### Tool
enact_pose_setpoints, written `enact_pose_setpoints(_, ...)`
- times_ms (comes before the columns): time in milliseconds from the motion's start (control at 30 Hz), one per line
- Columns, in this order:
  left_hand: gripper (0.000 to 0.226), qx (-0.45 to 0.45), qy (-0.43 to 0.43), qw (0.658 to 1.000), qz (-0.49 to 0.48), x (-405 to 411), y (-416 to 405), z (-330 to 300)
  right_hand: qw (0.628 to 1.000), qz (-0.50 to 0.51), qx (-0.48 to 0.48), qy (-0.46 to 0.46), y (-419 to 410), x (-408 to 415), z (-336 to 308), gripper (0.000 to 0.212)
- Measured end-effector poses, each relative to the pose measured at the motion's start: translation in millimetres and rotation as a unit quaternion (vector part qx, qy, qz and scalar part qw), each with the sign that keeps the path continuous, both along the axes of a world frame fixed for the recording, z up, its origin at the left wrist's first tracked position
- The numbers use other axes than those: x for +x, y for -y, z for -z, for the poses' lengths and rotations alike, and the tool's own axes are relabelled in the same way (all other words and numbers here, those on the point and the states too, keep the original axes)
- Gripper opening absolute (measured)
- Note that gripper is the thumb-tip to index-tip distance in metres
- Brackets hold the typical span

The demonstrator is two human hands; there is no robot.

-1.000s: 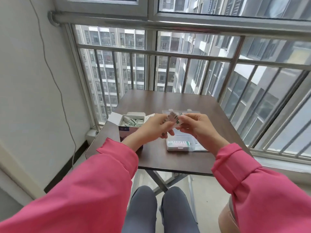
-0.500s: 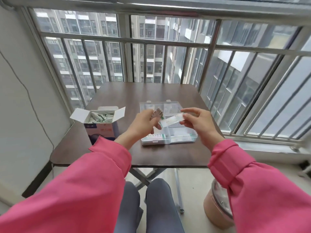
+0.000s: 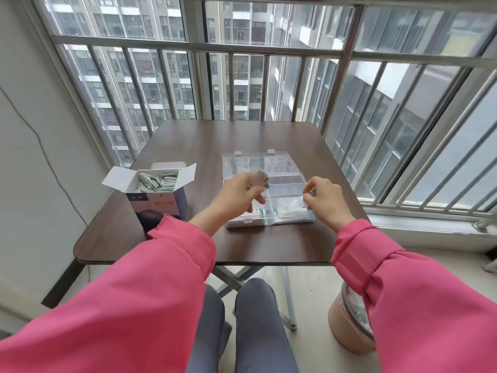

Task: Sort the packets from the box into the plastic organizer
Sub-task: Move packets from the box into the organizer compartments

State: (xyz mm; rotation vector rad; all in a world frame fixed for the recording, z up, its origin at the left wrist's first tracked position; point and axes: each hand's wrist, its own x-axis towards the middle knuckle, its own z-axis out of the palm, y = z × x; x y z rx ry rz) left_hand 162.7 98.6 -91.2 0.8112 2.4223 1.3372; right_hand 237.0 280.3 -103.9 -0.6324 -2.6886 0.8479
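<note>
An open white and blue box [image 3: 157, 196] stands on the table's left, full of small white and green packets [image 3: 157, 181]. The clear plastic organizer [image 3: 269, 168] lies open in the middle. My left hand [image 3: 238, 196] hovers over its left side and pinches a few blurred packets [image 3: 261, 176]. My right hand [image 3: 326, 199] sits over the near right compartment, fingertips pinching one packet [image 3: 291, 208] that lies low in it. Another packet [image 3: 259, 212] rests in the near left compartment.
The dark brown folding table [image 3: 220, 141] stands against a metal window railing [image 3: 269, 47]. A wall with a hanging cable is on the left. A brown lidded bin [image 3: 349, 321] stands on the floor at the right, beside my knees.
My right hand has taken one packet from the bunch and lowered it into the near right compartment. My left hand stays above the organizer with the other packets. The camera has tilted down.
</note>
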Motion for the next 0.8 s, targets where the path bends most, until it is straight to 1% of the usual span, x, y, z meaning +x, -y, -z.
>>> enact_pose_setpoints(167, 0.011, 0.064, 0.050, 0.997, 0.015, 2, -2, -1, 0.999, -0.015, 0.031, 0.026, 1, 1, 0, 0.013)
enact_pose_setpoints(300, 0.010, 0.070, 0.055, 0.996, 0.021, 3, 0, -2, 0.998, -0.038, 0.041, 0.042, 5, -1, 2, 0.014)
enact_pose_setpoints(500, 0.007, 0.080, 0.062, 0.994, 0.028, 6, -1, -4, 0.995, -0.037, 0.074, 0.062, 7, 0, 3, 0.012)
enact_pose_setpoints(600, 0.008, 0.080, 0.060, 0.995, 0.029, 9, -2, -3, 0.990, -0.028, 0.124, 0.065, 12, 0, 3, 0.013)
enact_pose_setpoints(667, 0.008, 0.082, 0.059, 0.994, 0.031, 10, -1, -4, 0.983, -0.033, 0.171, 0.065, 15, 1, 4, 0.016)
enact_pose_setpoints(733, 0.008, 0.089, 0.062, 0.994, 0.031, 11, 0, -5, 0.976, -0.041, 0.201, 0.072, 18, 4, 6, 0.025)
enact_pose_setpoints(800, 0.008, 0.093, 0.064, 0.993, 0.031, 12, 1, -5, 0.976, -0.048, 0.200, 0.074, 19, 7, 8, 0.028)
